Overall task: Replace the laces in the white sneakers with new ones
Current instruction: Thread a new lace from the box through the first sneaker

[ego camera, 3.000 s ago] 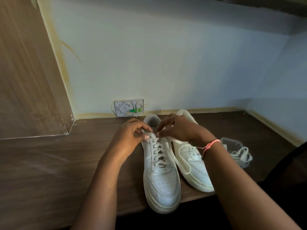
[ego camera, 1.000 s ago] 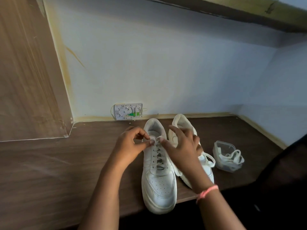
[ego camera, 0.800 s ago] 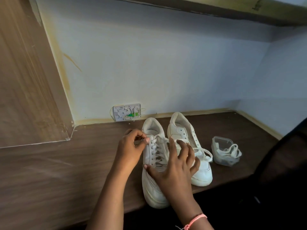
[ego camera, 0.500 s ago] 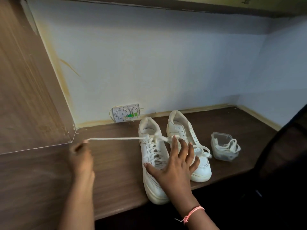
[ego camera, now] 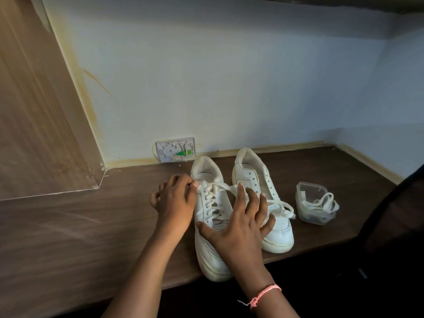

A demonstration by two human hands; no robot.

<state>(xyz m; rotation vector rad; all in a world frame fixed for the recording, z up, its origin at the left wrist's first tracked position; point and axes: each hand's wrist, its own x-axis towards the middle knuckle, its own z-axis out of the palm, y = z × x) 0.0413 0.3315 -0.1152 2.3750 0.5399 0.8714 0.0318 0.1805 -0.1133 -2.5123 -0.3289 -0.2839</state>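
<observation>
My flat right hand (ego camera: 238,223) pins the laced white leather sneaker (ego camera: 212,228); left hand (ego camera: 174,200) pinches its top lace (ego camera: 215,188), which I judge could snag.

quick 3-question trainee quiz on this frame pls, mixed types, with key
1. True or false: the right hand lies with spread fingers across both white leather sneakers.
2. The clear plastic tub holding loose white laces stands: A) left of the sneakers, B) right of them, C) behind them.
3. Fill in: the left hand pinches at the top eyelets of the ___ sneaker.

Key: 1 true. 2 B. 3 laced: the laced left sneaker; the right sneaker shows empty eyelets.
</observation>
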